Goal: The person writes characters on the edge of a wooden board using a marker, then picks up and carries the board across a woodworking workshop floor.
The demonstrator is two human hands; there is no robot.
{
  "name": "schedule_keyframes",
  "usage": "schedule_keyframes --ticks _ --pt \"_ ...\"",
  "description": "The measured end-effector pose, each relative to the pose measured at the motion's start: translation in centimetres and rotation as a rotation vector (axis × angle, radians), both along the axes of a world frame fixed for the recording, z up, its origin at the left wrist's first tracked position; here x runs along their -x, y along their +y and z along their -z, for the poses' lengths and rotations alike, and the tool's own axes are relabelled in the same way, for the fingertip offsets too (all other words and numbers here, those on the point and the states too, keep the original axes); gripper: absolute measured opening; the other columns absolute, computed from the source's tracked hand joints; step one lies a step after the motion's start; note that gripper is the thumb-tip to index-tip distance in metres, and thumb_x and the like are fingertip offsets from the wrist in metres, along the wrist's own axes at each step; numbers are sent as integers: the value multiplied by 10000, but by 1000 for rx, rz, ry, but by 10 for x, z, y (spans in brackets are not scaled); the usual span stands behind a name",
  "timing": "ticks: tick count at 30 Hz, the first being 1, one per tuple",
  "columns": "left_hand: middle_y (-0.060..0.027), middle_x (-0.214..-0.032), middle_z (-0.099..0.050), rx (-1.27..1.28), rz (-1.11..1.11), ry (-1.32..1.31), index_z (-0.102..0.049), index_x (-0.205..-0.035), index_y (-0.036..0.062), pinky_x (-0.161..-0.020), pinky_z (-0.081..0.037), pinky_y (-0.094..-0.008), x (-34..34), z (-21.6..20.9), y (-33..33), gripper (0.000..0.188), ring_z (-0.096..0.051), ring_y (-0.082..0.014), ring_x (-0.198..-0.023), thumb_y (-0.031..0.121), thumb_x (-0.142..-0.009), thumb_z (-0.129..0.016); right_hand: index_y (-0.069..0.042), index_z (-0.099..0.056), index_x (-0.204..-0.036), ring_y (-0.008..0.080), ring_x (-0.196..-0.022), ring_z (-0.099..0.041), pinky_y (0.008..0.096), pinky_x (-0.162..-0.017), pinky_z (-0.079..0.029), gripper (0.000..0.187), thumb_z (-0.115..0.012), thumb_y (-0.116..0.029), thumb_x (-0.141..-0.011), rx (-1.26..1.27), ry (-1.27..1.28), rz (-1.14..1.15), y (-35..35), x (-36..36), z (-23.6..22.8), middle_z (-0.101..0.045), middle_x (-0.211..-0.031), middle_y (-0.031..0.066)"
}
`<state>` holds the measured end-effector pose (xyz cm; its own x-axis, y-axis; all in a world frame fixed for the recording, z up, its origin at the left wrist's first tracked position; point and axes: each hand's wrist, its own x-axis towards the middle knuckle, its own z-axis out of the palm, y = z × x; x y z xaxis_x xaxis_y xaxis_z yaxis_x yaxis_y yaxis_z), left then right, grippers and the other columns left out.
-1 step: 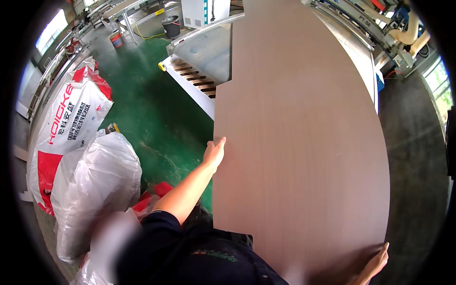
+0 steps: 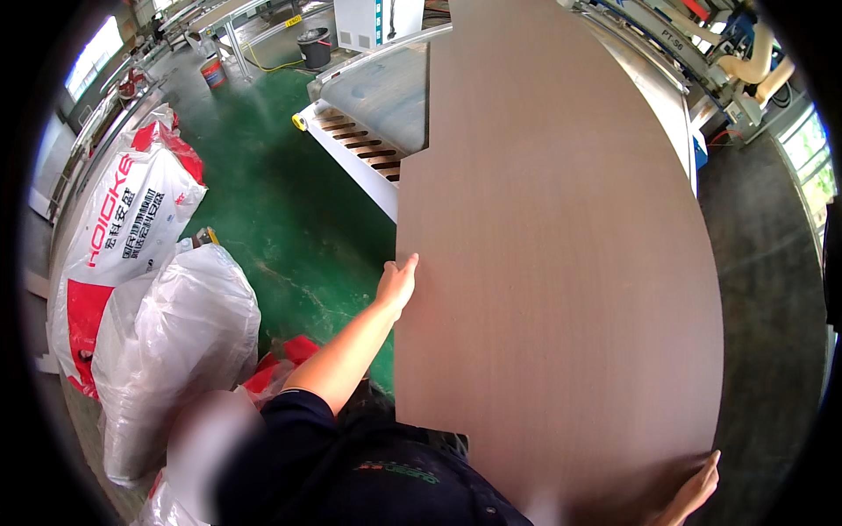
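A large brown wood-grain panel (image 2: 553,263) stretches from my body to the far side, with a stepped notch in its left edge. My left hand (image 2: 397,286) grips that left edge, thumb at the top and the other fingers mostly hidden below. Near the close right corner, my right hand (image 2: 695,487) holds the right edge; part of it is covered by the panel. The panel's far part lies over a grey-topped machine table (image 2: 377,92), beside a slotted white side piece (image 2: 351,149).
Large stuffed plastic bags (image 2: 180,333), white and red, stand on the left. A black bucket (image 2: 314,50) and a red-blue pail (image 2: 213,73) sit on the green floor (image 2: 272,167) farther back. Machinery with hoses (image 2: 745,66) rises at the far right.
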<state>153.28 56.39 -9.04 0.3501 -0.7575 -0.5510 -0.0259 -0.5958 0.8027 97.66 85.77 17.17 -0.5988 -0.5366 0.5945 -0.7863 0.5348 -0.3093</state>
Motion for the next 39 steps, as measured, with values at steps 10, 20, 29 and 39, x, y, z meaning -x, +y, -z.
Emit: schedule_keyframes --ticks 10,20,29,39 --pt "-240 -1307 -507 94 108 218 -354 -1335 -130 -1003 -407 -394 -30 15 -1 863 -487 -303 -1240 545 -872 -629 38 -724 -966 410 -912 -652 462 -851 -494 612 -485 -525 -940 -70 109 407 22 -248 -137 -694 -955 256" --pt "-202 -1269 -537 167 167 398 -415 -1304 -85 -985 -412 -371 -30 68 -5 867 -513 -279 -1174 627 -849 -609 -4 -742 -987 367 -850 -673 446 -798 -520 575 -528 -535 -925 28 233 424 57 -364 -166 -709 -929 231" --pt "-93 -1384 -445 74 272 558 -341 -1437 18 -1042 -356 -386 -43 90 -14 780 -392 -262 -1299 580 -928 -524 49 -706 -857 268 -612 -583 404 -584 -479 426 -591 -352 -941 140 190 232 85 -372 -151 -676 -730 179" --pt "-63 -972 -575 5 451 477 -446 -1269 3 -619 -432 -299 -63 83 -19 694 -503 -136 -751 588 -913 -554 32 -564 -651 160 -495 -360 333 -444 -322 405 -567 -235 -956 262 271 96 102 -384 -119 -430 -535 71"
